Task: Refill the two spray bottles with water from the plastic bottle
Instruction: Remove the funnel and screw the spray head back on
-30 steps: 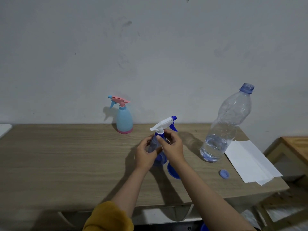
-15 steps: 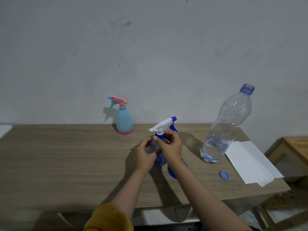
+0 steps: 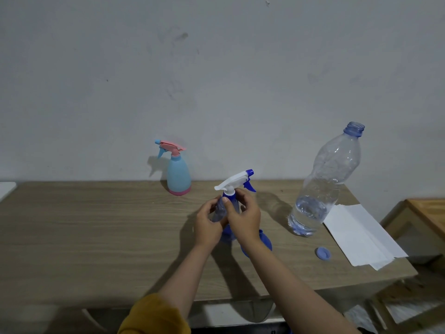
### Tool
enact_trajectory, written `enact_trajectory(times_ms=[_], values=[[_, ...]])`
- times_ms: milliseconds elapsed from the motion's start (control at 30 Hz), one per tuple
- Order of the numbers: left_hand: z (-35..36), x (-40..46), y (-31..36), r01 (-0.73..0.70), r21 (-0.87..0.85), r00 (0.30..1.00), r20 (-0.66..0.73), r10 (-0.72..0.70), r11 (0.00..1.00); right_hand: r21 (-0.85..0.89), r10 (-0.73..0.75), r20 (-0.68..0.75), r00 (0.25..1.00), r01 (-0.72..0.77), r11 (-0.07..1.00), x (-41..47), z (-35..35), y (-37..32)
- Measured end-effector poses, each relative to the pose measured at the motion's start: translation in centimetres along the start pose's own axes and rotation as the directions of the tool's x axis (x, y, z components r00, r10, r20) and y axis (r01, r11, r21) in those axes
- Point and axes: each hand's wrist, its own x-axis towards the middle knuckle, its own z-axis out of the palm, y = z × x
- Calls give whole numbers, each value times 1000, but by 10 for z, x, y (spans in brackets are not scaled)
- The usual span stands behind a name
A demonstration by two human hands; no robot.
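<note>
On table [image 3: 96,237], 2 hands, left hand [image 3: 207,224], right hand [image 3: 244,216], apparently gripping blue spray bottle [image 3: 231,196]

the table [image 3: 96,232] is grey-brown with a wood-grain pattern. near its far edge stands a light blue spray bottle [image 3: 178,175] with a pink base and pink trigger head. the spray bottle [image 3: 228,208] in the middle has a white head, a dark blue nozzle tip and trigger, and a translucent blue body. the plastic bottle [image 3: 322,184] is clear with a blue tint; its blue cap [image 3: 323,253] lies near the right edge, beside white paper [image 3: 356,235]. one sleeve [image 3: 154,317] is mustard yellow.
</note>
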Motion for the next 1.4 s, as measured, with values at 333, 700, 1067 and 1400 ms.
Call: enact_trajectory(times_ms=[333,700,1067,1400], values=[[-17,-33,7,-30,122,998,61,22,992,-149,-16,-18,1000,14,989,12,10,-13],[-130,-64,4,-12,631,966,-193,172,775,-173,126,413,902,-58,983,-6,34,-61],[-217,-115,-53,237,786,951,-309,31,571,-632,508,599,619,-23,774,-73,50,-33],[-234,-148,-68,308,735,937,-343,-60,604,-598,489,740,462,119,792,-117,91,-38]])
